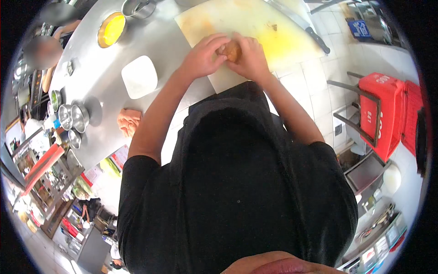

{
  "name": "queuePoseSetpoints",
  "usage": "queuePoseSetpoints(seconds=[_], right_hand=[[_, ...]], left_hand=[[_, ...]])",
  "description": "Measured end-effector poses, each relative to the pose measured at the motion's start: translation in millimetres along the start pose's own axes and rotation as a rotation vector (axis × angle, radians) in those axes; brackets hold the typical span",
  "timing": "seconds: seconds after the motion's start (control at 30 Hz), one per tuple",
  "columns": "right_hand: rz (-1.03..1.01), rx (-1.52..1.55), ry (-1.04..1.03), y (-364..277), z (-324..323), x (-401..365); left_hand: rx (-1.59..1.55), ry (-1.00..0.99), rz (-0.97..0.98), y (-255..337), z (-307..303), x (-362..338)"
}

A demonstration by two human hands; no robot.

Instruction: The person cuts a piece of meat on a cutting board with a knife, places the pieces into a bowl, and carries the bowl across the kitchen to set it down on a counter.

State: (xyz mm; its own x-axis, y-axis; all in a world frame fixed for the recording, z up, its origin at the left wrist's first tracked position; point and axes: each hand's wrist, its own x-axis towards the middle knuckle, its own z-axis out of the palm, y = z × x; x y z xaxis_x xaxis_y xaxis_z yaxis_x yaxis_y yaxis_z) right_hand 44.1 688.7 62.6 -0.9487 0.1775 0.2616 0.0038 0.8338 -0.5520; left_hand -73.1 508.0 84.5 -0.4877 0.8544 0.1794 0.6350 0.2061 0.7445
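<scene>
Above the near edge of a pale, yellow-stained cutting board [283, 27], my two hands meet around a small brown, rounded piece of food [233, 51]; its exact kind I cannot make out. My right hand [251, 57] curls round its right side. From the left, the fingers of my left hand [205, 55] close in against it, partly hiding it. A knife [315, 39] with a black handle lies along the board's right side. Left of my hands a white squarish dish [139, 76] rests on the steel table.
A metal bowl of yellow contents [112, 30] stands at the back left, beside a steel container [138, 7]. A folded orange-pink cloth [129, 121] lies near my left arm. Steel bowls [80, 118] line the left edge. Right stands a red bin [381, 112]. Other people are at left.
</scene>
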Motion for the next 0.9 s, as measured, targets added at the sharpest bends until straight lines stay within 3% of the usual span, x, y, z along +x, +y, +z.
queuePoseSetpoints(seconds=[0.1, 0.2, 0.4, 0.67, 0.9], right_hand=[[0.146, 0.148, 0.029, 4, -10, -15], [0.299, 0.138, -0.073, 8, -11, -26], [0.241, 0.012, -0.041, 11, 25, -20], [0.08, 0.109, -0.015, 4, 31, -1], [-0.303, 0.053, -0.278, -75, 49, 78]], left_hand=[[-0.019, -0.029, 0.06, -9, 1, -2], [-0.051, -0.044, 0.068, -9, 0, -2], [-0.063, -0.053, 0.052, -8, -1, 0], [-0.073, -0.014, -0.038, -8, -11, -13], [0.032, 0.41, -0.122, 0, -76, -100]])
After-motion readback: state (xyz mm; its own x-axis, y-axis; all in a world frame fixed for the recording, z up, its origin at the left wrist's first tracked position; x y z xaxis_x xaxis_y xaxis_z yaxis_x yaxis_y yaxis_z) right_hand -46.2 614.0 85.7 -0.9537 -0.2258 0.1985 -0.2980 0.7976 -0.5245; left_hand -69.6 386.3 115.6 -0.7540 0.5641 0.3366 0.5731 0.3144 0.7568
